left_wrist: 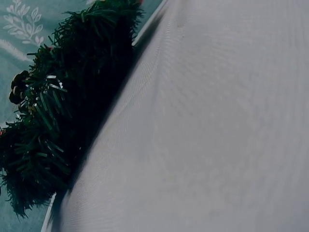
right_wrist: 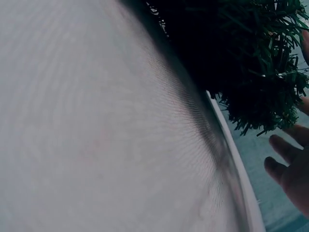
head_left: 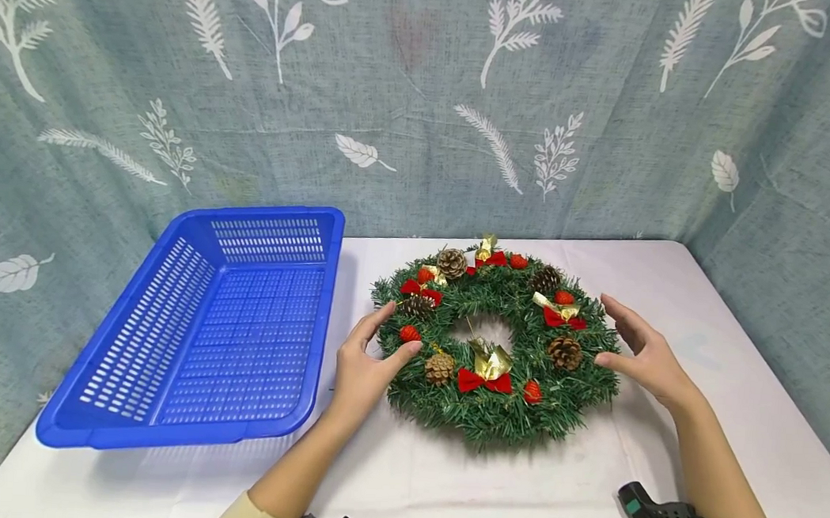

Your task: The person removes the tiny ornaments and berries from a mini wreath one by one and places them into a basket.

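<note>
Two bare hands flank a Christmas wreath (head_left: 495, 347) lying flat on a white-covered table (head_left: 444, 490). The left hand (head_left: 366, 363) has its fingers spread and its thumb resting against the wreath's left rim beside a red berry, while the right hand (head_left: 641, 352) hovers open at the right rim, fingers straight, and from the head view it is hard to say whether it touches the needles or stands just clear. Neither hand is closed around anything. The risk, as it looks from here, lies in the grip: a hold taken only on the soft outer needles could let the ring sag or slip, and fingers pressing in from the sides might snag or knock loose the pine cones, red bows and gold ribbons set around the top. An uneven lift from one side could also drag the table's cloth. The wreath sits between the two hands, slightly ahead of them; a blue slatted basket (head_left: 162, 426) lies well to its left, before a leaf-patterned curtain (head_left: 425, 93).
</note>
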`<state>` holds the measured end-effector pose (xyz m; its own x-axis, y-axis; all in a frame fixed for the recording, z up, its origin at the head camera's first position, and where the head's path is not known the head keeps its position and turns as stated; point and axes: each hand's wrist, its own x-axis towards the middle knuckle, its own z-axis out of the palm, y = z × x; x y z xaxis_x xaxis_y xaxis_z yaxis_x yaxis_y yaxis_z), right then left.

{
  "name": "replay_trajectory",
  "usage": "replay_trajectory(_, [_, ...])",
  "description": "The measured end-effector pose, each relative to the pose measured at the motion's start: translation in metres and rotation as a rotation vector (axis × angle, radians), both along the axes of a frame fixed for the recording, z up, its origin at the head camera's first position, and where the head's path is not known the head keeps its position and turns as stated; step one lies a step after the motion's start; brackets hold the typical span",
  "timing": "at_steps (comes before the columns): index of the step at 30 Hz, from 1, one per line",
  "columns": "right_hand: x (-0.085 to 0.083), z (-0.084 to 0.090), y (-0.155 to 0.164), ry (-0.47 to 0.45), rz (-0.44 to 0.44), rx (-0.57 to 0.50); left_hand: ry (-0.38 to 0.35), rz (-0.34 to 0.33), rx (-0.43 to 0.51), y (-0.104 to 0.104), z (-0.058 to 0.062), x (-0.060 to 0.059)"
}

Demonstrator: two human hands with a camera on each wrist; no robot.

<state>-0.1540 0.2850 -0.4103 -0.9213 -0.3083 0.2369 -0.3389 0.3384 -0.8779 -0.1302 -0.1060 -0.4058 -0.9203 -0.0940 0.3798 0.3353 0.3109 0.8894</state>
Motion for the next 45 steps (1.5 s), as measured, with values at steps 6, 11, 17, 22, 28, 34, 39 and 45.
replay_trajectory(6, [0.002, -0.006, 0.003, -0.004, 0.019, -0.027, 0.029, 0.016, -0.016, -0.003, -0.004, -0.003])
replay_trajectory(11, [0.005, -0.008, 0.003, -0.056, -0.012, 0.014, 0.050, 0.034, -0.027, -0.005, -0.007, -0.004])
replay_trajectory(17, [0.012, -0.018, 0.004, -0.082, -0.073, 0.071, 0.047, 0.020, -0.038, -0.005, -0.010, -0.003])
replay_trajectory(22, [0.017, -0.027, 0.001, -0.078, -0.116, 0.012, 0.054, 0.008, -0.035, -0.006, -0.013, -0.004])
replay_trajectory(28, [0.017, -0.032, -0.003, -0.055, -0.128, -0.073, 0.015, 0.011, -0.029, -0.005, -0.013, -0.005])
replay_trajectory(34, [0.014, -0.032, -0.005, -0.079, -0.151, -0.066, -0.013, 0.013, -0.036, 0.000, 0.008, 0.005])
replay_trajectory(39, [0.014, -0.033, -0.007, -0.080, -0.151, -0.096, -0.054, -0.003, -0.052, 0.001, 0.019, 0.010])
replay_trajectory(45, [0.017, -0.033, -0.005, -0.085, -0.141, -0.132, -0.075, -0.027, -0.053, 0.002, 0.019, 0.009])
